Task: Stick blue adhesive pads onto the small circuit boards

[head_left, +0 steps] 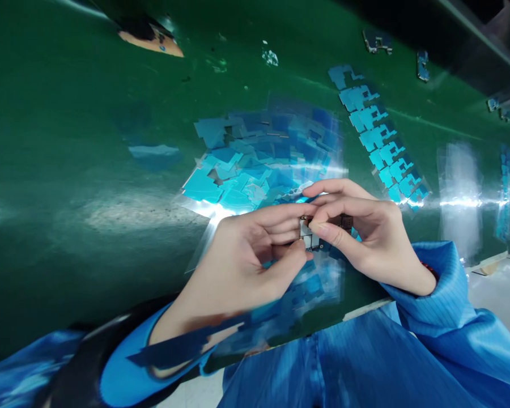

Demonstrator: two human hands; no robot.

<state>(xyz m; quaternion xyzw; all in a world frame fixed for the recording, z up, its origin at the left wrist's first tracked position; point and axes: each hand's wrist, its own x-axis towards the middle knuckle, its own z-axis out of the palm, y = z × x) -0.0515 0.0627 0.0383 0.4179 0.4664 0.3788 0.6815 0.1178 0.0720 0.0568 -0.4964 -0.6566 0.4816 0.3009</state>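
Between my two hands is a small circuit board (310,241) with silver metal shields and dark parts. My left hand (263,255) pinches its left end between thumb and fingers. On the board's upper face rest the thumb and fingertips of my right hand (352,226), closed over its right part and hiding much of it. Right under and behind the hands spreads a pile of shiny blue film pieces (246,170) on clear sheets. Another strip of dark blue film (187,343) lies across my left wrist.
A slanting row of cut blue pieces (378,136) lies on the green mat (89,141) at the right. Several small boards (378,42) sit farther back. Clear sheets (461,187) lie at the far right, and a dark object with a tan edge (153,42) at the upper left.
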